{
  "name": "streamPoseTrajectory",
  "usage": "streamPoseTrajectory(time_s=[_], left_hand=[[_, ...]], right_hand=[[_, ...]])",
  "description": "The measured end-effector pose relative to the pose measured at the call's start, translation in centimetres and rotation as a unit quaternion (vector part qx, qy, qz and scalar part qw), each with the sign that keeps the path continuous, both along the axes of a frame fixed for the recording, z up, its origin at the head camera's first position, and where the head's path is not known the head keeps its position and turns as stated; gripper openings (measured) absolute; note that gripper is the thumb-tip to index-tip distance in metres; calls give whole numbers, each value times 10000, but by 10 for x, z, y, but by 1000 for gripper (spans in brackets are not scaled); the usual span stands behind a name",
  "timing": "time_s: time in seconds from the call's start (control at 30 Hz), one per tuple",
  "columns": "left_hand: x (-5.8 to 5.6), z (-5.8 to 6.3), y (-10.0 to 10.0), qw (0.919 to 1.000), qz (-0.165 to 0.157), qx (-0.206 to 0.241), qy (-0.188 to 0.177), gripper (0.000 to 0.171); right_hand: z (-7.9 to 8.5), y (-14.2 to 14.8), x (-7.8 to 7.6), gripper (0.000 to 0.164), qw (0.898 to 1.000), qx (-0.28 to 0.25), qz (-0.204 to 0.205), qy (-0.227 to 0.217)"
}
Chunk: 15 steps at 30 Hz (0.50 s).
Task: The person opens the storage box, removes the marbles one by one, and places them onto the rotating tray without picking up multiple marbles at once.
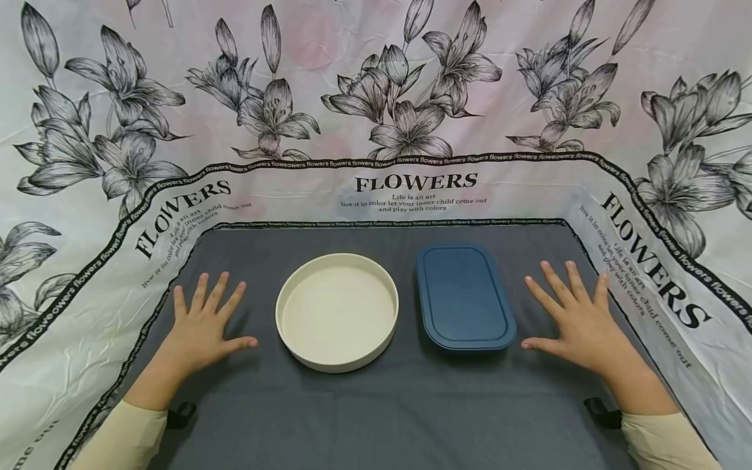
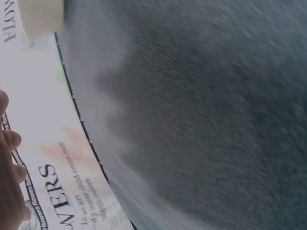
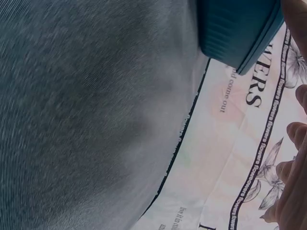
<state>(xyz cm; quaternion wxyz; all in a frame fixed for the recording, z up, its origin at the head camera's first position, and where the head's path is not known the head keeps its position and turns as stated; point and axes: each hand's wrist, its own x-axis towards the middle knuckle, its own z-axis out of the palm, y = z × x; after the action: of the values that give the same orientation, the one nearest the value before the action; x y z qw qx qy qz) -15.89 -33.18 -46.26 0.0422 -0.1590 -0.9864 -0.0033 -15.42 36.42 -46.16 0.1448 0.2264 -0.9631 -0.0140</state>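
Note:
In the head view my left hand (image 1: 202, 333) is spread with straight fingers, left of a round cream dish (image 1: 337, 313) with a low rim. It holds nothing and stays apart from the dish. On the other side, my right hand (image 1: 578, 323) is spread too, to the right of a blue rectangular lidded container (image 1: 466, 297). A small gap lies between its thumb and the container. Fingertips (image 2: 13, 139) show at the left edge of the left wrist view. The right wrist view catches the container's ribbed side (image 3: 235, 33) and, at its right edge, the fingers (image 3: 297, 134).
Dark grey cloth (image 1: 376, 418) covers the surface under both things. Around its back and sides runs a white flower-printed sheet (image 1: 411, 189) with black lettering, rising behind. The dish and container stand side by side with a narrow gap.

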Motion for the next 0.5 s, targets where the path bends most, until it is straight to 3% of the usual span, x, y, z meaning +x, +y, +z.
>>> streamPoseTrajectory(time_s=[0.23,0.5], left_hand=[[-1,14,16,9977,-32,623,-278,105],[-6,21,37,9966,-158,774,-252,108]], right_hand=[[2,-8,1,126,9998,-176,116,55],[5,-16,0,124,9992,-291,275,54]])
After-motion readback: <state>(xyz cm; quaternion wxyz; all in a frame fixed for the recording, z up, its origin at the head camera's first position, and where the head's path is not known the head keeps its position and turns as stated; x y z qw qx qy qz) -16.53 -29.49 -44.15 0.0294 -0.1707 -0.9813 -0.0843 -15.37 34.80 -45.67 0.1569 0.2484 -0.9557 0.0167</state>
